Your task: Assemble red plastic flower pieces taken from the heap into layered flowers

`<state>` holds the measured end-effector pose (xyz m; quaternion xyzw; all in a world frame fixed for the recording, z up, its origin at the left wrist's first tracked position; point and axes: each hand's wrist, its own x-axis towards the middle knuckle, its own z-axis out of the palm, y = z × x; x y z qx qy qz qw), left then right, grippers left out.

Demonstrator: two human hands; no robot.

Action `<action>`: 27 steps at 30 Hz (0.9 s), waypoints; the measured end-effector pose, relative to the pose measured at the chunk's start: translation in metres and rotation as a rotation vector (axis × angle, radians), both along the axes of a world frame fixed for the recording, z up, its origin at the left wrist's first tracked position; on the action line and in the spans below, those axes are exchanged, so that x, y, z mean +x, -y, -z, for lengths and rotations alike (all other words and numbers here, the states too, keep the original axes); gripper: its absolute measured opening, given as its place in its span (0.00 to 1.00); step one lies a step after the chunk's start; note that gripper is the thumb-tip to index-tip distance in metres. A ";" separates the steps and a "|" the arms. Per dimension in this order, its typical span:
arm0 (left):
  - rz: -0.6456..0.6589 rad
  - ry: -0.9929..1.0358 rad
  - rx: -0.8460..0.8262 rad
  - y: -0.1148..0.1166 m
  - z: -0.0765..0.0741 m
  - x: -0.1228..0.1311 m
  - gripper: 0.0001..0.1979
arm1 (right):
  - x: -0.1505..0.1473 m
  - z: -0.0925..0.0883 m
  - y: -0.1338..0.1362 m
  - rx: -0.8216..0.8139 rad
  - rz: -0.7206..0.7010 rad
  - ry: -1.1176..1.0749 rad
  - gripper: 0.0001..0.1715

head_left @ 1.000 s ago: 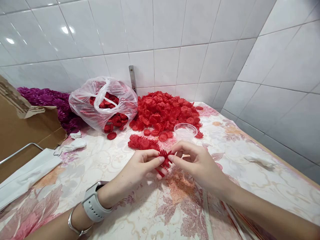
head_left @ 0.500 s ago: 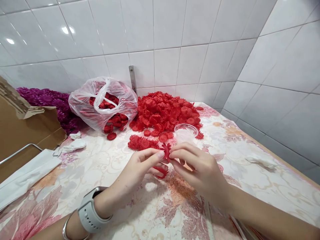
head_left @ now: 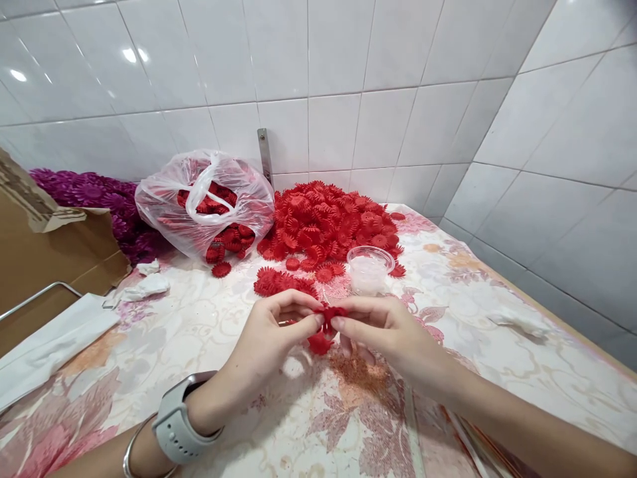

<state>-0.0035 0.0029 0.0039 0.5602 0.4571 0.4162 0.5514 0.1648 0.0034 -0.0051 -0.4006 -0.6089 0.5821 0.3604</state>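
My left hand (head_left: 271, 335) and my right hand (head_left: 385, 332) meet over the flowered tablecloth (head_left: 239, 398), both pinched on a small red fabric flower piece (head_left: 323, 328) held between their fingertips. My left wrist wears a grey watch (head_left: 176, 418) and a thin bangle. Just beyond the hands lies a small cluster of red flower pieces (head_left: 279, 282), and behind it a big heap of the same red pieces (head_left: 331, 222). A small clear plastic cup (head_left: 369, 267) stands right behind my right hand.
A clear plastic bag (head_left: 204, 202) with red pieces sits at the back left, next to purple flower pieces (head_left: 94, 196). A cardboard box (head_left: 44, 255) and white paper (head_left: 54, 338) lie at the left. Tiled walls close the back and right.
Both hands have kept pinching the red piece and turned it; the hands sit slightly lower and the fingers have shifted on it. Nothing else has moved.
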 end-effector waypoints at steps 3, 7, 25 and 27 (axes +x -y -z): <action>-0.075 -0.061 0.082 0.001 -0.001 0.001 0.03 | 0.000 0.003 -0.001 -0.005 0.106 -0.065 0.07; -0.035 -0.090 0.056 0.002 -0.001 0.002 0.04 | -0.001 0.004 -0.002 -0.119 0.019 -0.137 0.10; -0.021 -0.396 0.392 0.006 0.002 0.003 0.05 | -0.004 0.002 0.000 -0.179 -0.046 -0.118 0.10; -0.023 -0.384 0.365 0.004 0.003 0.002 0.04 | -0.004 0.002 0.001 -0.177 -0.077 -0.101 0.10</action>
